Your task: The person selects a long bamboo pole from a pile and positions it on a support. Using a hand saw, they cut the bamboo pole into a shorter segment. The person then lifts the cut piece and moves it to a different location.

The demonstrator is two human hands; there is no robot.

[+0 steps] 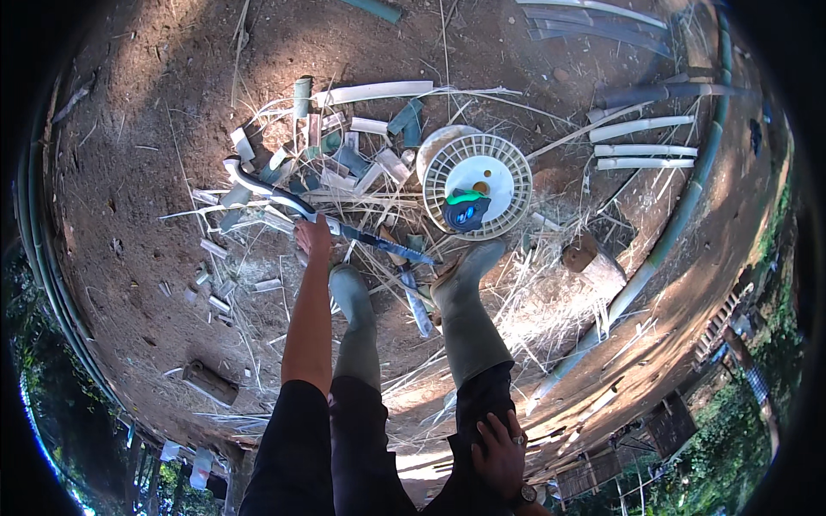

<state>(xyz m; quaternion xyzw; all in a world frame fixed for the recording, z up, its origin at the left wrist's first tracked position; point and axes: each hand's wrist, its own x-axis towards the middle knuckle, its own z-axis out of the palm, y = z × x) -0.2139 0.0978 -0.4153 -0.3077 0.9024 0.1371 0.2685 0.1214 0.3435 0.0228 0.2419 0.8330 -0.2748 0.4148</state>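
My left hand (313,238) is closed on a hand saw, where its curved black and white handle (274,191) meets the blade. The saw's grey-blue blade (387,245) points right, its tip close to my right boot. My right hand (501,451) rests on my right thigh with its fingers spread, holding nothing. Between my boots a long-bladed knife (415,301) lies on the ground, partly beneath the saw blade. Just beyond the saw are several short cut bamboo pieces (351,160) in a loose heap.
A round white slatted plastic spool (434,185) stands beyond my right boot (471,310), a black and green cloth item (465,211) on it. My left boot (353,297) is beside my arm. A log stump (594,265), split bamboo lengths (645,156) and a long green pole (675,241) lie right.
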